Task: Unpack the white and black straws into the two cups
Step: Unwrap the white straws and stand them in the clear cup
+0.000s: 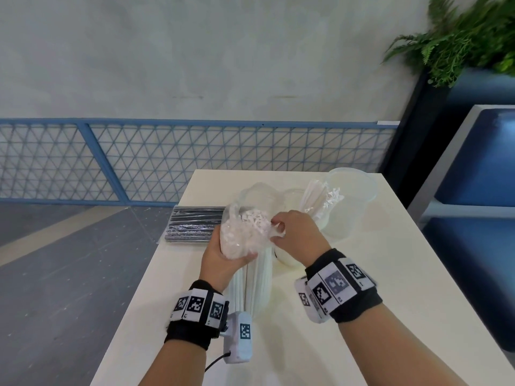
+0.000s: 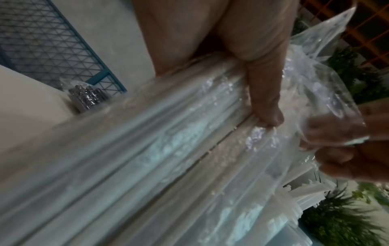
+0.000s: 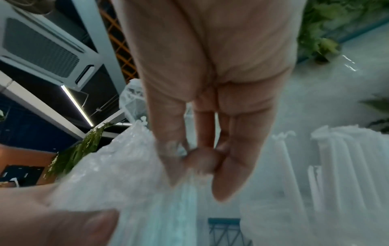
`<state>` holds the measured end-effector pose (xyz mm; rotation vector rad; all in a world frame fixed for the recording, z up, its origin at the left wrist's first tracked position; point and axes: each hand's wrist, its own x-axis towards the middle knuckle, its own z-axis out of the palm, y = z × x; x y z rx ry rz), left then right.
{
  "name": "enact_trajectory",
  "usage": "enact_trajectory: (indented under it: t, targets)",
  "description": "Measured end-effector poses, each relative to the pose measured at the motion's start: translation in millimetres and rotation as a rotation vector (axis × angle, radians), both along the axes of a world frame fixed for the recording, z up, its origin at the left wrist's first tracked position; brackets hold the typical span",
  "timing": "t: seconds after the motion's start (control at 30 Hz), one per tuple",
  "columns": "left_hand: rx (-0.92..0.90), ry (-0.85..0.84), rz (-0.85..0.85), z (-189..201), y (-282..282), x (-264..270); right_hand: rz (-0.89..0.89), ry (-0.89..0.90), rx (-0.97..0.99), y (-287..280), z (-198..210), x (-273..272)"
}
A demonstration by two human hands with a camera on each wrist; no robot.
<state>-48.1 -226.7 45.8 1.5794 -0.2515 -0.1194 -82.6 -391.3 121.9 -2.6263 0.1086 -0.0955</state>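
A pack of white straws (image 1: 252, 280) in a clear plastic bag (image 1: 245, 232) stands upright over the white table (image 1: 390, 302). My left hand (image 1: 223, 257) grips the pack near its top, fingers (image 2: 263, 99) curled round it. My right hand (image 1: 281, 232) pinches the bag's loose open edge (image 3: 197, 159) between thumb and fingers. A sealed pack of black straws (image 1: 195, 224) lies flat at the table's left edge. One clear cup (image 1: 351, 201) at the back right holds another bundle of white straws (image 1: 315, 201). A second clear cup (image 1: 259, 193) stands behind the held pack, partly hidden.
A blue mesh fence (image 1: 167, 160) runs behind the table. At the right are a dark planter with ferns (image 1: 459, 37) and a blue seat (image 1: 479, 246). The table's left edge drops to grey floor (image 1: 69, 274).
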Motion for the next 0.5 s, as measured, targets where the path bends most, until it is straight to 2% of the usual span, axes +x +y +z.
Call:
enact_trajectory:
  t: [0.07,0.13,0.23,0.5]
  targets:
    - [-0.010,0.008,-0.048,0.0,1.3,-1.4,0.081,0.085,-0.041,-2.5,0.4,1.7]
    - [-0.032,0.021,-0.083,0.4,2.1,-1.8,0.127,0.068,0.079,-1.0,-0.6,1.2]
    - [-0.006,0.027,-0.098,1.2,1.5,-1.3,0.089,-0.067,0.143,4.6,-5.5,1.2]
    - [0.031,0.024,-0.040,-5.8,-2.1,0.7,-0.013,-0.060,0.125,10.3,-14.4,2.3]
